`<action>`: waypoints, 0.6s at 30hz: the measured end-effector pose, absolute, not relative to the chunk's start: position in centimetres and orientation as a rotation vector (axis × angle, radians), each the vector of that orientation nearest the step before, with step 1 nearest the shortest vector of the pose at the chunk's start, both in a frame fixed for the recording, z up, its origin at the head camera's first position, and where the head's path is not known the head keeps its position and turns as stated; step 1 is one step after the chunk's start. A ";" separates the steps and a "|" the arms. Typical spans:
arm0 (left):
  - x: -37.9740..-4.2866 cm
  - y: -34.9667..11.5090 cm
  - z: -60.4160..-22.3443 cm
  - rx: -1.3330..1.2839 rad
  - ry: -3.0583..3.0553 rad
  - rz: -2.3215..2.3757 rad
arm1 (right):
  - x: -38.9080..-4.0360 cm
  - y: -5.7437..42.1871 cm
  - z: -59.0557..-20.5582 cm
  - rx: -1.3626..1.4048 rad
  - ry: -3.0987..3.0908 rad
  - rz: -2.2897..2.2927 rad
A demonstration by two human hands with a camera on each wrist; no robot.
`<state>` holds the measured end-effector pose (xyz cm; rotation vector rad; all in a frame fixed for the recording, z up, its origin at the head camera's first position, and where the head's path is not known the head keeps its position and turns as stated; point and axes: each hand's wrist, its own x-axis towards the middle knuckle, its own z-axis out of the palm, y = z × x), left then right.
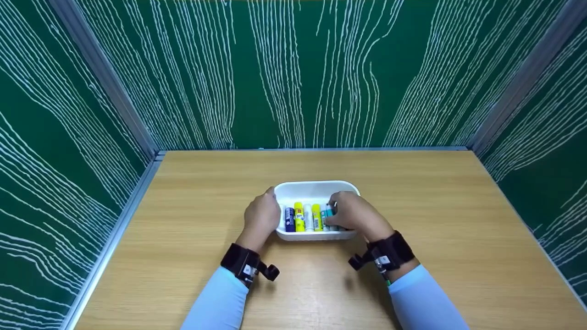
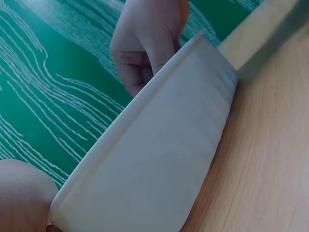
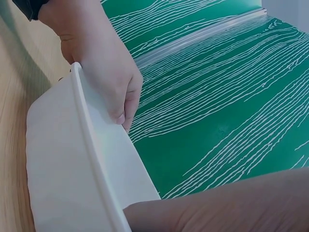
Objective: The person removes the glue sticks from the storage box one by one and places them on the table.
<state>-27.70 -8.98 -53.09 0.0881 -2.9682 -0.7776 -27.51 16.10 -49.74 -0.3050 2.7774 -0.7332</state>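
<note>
A white plastic tray (image 1: 316,187) sits on the table with a row of glue sticks lying side by side in it. From the left come a dark blue stick (image 1: 290,220), a yellow one (image 1: 299,217), a white one (image 1: 308,218), a yellow-green one (image 1: 317,217) and a teal one (image 1: 324,214). My left hand (image 1: 262,213) grips the tray's left end, thumb over the rim. Inside the right end, my right hand (image 1: 360,215) has thumb and forefinger bent round the teal stick, pinching it; the hand hides whatever lies beneath. Both wrist views show the tray's outer wall (image 2: 159,130).
The wooden table (image 1: 206,183) extends around the tray on all sides. Green panels (image 1: 316,73) with wavy white lines stand behind and at both sides, joined by grey metal posts (image 1: 110,78). Each wrist wears a black strap (image 1: 240,262) with a small camera.
</note>
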 end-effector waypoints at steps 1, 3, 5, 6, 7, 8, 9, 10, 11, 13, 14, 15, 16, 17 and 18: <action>-27.7 -9.0 -53.1 0.090 -2.973 -0.773 | -27.5 16.1 -49.7 -0.305 2.777 -0.735; -27.7 -9.0 -53.0 0.098 -2.984 -0.775 | -27.4 16.0 -49.5 -0.297 2.775 -0.738; -27.8 -8.9 -53.1 0.104 -2.994 -0.774 | -27.4 15.9 -49.5 -0.285 2.773 -0.738; -27.8 -8.9 -53.2 0.107 -2.998 -0.775 | -27.3 15.8 -49.5 -0.276 2.772 -0.739; -27.9 -8.9 -53.1 0.110 -3.002 -0.774 | -27.3 15.8 -49.4 -0.272 2.772 -0.737; -27.9 -8.9 -53.1 0.114 -3.003 -0.779 | -27.2 15.7 -49.3 -0.263 2.773 -0.736; -27.9 -8.9 -53.1 0.115 -3.003 -0.778 | -27.2 15.6 -49.3 -0.259 2.775 -0.734; -27.9 -8.8 -53.1 0.116 -3.004 -0.776 | -27.1 15.6 -49.2 -0.257 2.777 -0.731; -27.9 -8.8 -53.0 0.119 -3.003 -0.776 | -27.1 15.6 -49.1 -0.257 2.779 -0.730; -27.9 -8.7 -53.0 0.129 -3.006 -0.776 | -27.0 15.6 -49.1 -0.261 2.780 -0.732; -27.8 -8.7 -53.0 0.134 -3.008 -0.778 | -27.0 15.6 -49.0 -0.269 2.780 -0.734; -27.8 -8.6 -53.0 0.135 -3.010 -0.779 | -27.0 15.7 -49.0 -0.276 2.779 -0.740; -27.8 -8.6 -52.9 0.136 -3.012 -0.781 | -27.1 15.8 -48.9 -0.284 2.776 -0.752; -27.9 -8.5 -52.8 0.135 -3.013 -0.783 | -27.1 15.8 -48.8 -0.289 2.774 -0.769; -27.9 -8.5 -52.7 0.129 -3.015 -0.780 | -27.1 15.9 -48.7 -0.291 2.773 -0.787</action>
